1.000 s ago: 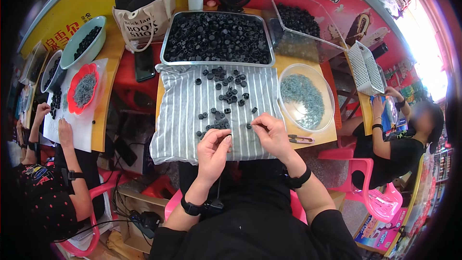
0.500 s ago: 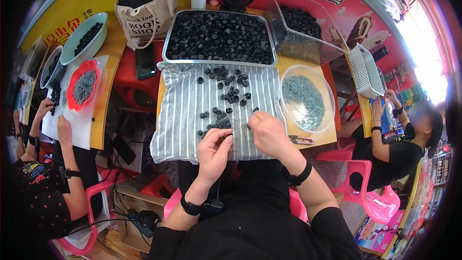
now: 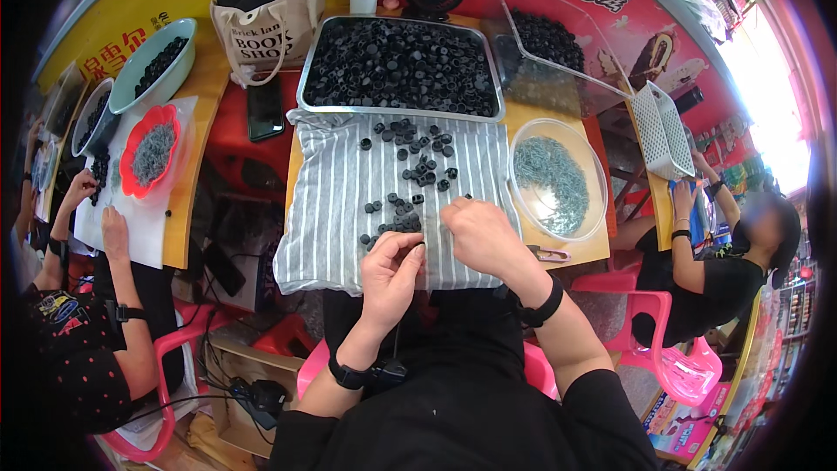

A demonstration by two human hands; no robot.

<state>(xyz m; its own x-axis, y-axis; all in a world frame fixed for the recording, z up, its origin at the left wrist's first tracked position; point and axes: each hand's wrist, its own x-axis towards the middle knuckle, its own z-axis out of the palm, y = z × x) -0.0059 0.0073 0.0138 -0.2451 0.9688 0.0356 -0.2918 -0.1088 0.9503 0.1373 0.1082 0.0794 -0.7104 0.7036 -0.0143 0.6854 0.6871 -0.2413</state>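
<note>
My left hand (image 3: 392,272) is closed in a pinch over the near part of a grey-and-white striped cloth (image 3: 327,253), with a sliver of a small black cap between thumb and finger. To its right, my right hand (image 3: 481,234) hovers over the cloth with fingers curled together; whatever is in them is hidden. Just beyond its knuckles shows a single black cap (image 3: 468,197). Loose small round black caps (image 3: 403,220) lie in a cluster beside my left fingertips, and more caps (image 3: 425,176) are scattered farther up the cloth.
At the back stands a metal tray (image 3: 301,92) heaped with black caps. A clear round tub (image 3: 602,209) of thin greyish pieces sits right, near small thread snips (image 3: 551,255). Behind it is a clear bin (image 3: 558,74). Co-workers sit left and right; a red bowl (image 3: 128,166) stands left.
My right hand has shifted slightly left, toward my left hand, and its fingers have curled inward. My left hand keeps its pinch in nearly the same place.
</note>
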